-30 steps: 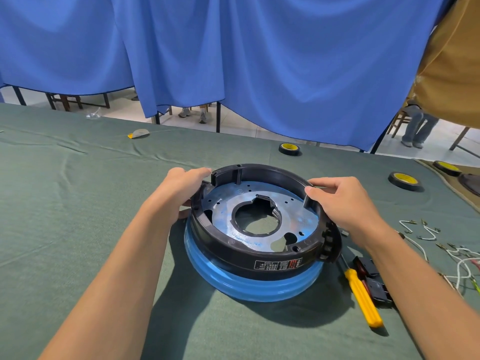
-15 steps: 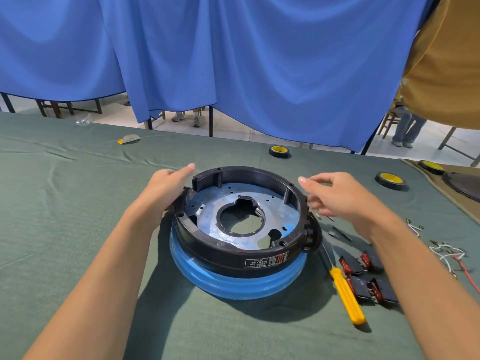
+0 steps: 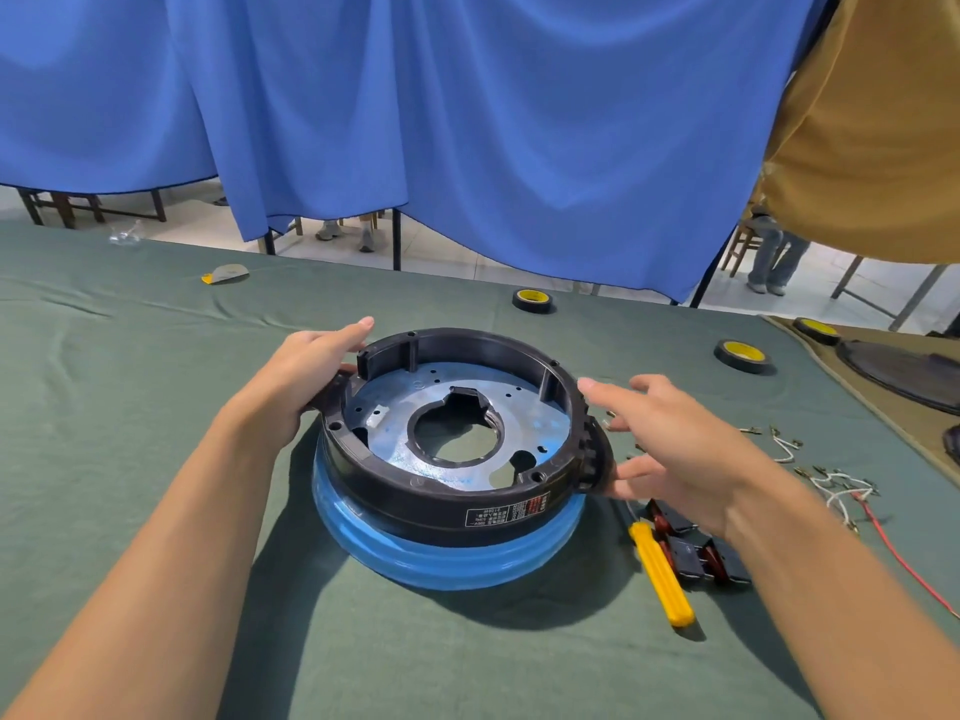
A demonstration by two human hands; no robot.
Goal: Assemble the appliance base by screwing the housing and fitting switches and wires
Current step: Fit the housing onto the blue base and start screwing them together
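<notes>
The housing (image 3: 441, 504) sat at frame centre on a blue ring (image 3: 447, 563). It appeared rigid and moderately heavy; grasp at opposite sides. The left hand (image 3: 306, 379) rested straight-fingered against its left rim. The right hand (image 3: 675, 444) was spread beside it, holding nothing.

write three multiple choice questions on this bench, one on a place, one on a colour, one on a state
1. Where is the screwdriver, relative to the housing? A left B right C inside
2. What colour is the ring under the housing? A blue B red C white
3. How is the right hand? A gripping the screwdriver B a fist C open, fingers spread

B, it lies right of the housing by the switches; A, the band is blue; C, its fingers are straight.
</notes>
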